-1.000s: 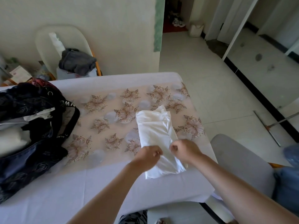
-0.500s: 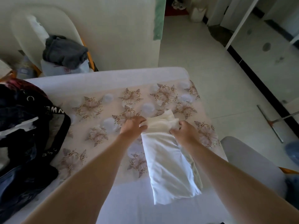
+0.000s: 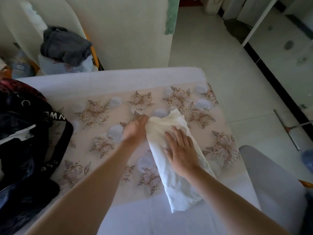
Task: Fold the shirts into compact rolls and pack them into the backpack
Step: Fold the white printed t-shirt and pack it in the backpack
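A worktop (image 3: 118,80) covered by a white cloth and a floral-patterned overlay fills most of the head view. A dark backpack (image 3: 25,150) lies open on its left side, with a lettered strap draped toward the centre and pale fabric visible inside. A white shirt (image 3: 177,189), folded into a long narrow strip, lies on the right half of the worktop, well apart from the backpack, running from the floral area to the near white border. A grey garment (image 3: 66,46) is heaped on a pale chair (image 3: 55,12) beyond the far edge. The right hand (image 3: 181,150) rests flat on the shirt's upper half, fingers straight and spread. The left hand (image 3: 135,129) grips the shirt's far left corner with curled fingers.
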Tool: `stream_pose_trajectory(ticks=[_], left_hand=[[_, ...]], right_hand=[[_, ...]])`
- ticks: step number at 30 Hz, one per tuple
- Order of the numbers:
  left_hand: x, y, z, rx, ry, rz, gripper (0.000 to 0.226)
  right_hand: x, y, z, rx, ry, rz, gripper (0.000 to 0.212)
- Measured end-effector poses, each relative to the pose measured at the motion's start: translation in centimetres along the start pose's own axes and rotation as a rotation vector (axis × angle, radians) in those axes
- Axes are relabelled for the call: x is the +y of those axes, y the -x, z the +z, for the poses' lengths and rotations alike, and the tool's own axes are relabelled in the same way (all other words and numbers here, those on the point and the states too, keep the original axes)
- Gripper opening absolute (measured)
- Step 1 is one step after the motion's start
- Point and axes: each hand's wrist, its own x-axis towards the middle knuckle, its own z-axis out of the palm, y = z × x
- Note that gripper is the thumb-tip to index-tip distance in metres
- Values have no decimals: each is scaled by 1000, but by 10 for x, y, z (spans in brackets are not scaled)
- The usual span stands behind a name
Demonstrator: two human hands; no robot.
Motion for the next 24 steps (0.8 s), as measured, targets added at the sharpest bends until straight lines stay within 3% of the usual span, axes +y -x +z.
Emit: stream_pose_trajectory(ticks=[3, 6, 8, 10, 11, 15, 17, 20, 24], left_hand=[[-11, -10, -8, 0, -42, -65, 29], [11, 0, -3, 101, -195, -68, 59], [38, 18, 10, 163, -133, 251, 55], [54, 29, 32, 33, -173, 609, 37], [56, 28, 44, -54, -248, 687, 35], [34, 5, 52, -339, -491, 359, 62], [25, -9, 46, -391, -524, 297, 67], [26, -12, 43, -345, -570, 264, 69], [48, 30, 52, -52, -416, 277, 54]], right_hand=[[23, 8, 7, -212, 52, 83, 79], [34, 6, 3, -281, 44, 33, 88], [32, 4, 1, -264, 23, 30, 86], [30, 6, 1, -225, -15, 56, 78], [30, 7, 1, -201, -31, 75, 73], [40, 20, 1, -165, -8, 128, 67], [50, 28, 1, -200, -8, 131, 67], [64, 36, -1, -240, -20, 152, 68], [66, 37, -9, -149, -14, 139, 60]])
